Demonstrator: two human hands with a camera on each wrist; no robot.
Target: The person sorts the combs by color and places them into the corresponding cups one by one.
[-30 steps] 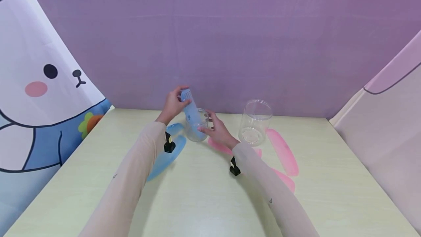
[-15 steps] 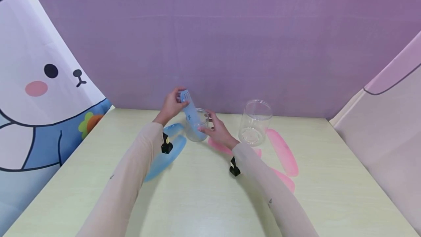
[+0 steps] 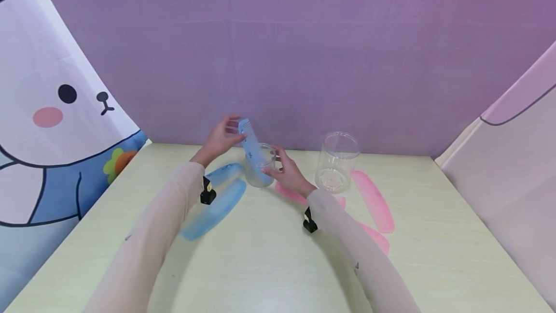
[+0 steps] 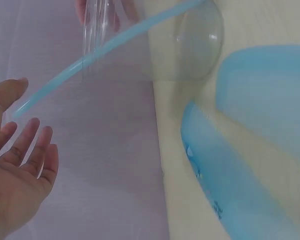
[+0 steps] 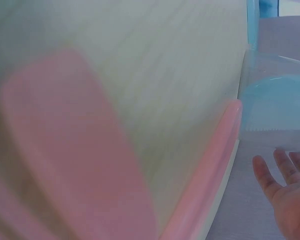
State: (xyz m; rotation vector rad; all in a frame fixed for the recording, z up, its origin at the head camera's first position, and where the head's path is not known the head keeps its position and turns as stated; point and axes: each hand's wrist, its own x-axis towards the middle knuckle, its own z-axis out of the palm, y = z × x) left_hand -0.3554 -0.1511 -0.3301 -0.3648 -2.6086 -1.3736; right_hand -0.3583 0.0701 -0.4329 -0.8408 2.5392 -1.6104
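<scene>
A blue comb leans inside a clear jar, its toothed upper end sticking out over the rim to the left. My left hand is beside that end; in the left wrist view its thumb and fingers are spread apart around the comb's tip. My right hand holds the jar from the right, thumb at the near side and fingers at the far rim. In the right wrist view, the right fingers are against the jar wall, with the blue comb showing through it.
Two more blue combs lie on the table left of the jar. A second clear jar stands to the right, with pink combs lying around it, partly under the right forearm. A purple cloth hangs behind the table's back edge.
My left hand has let go of the blue comb and drawn slightly left, its fingers spreading. The comb stays leaning in the jar. My right hand and the jar have not moved.
</scene>
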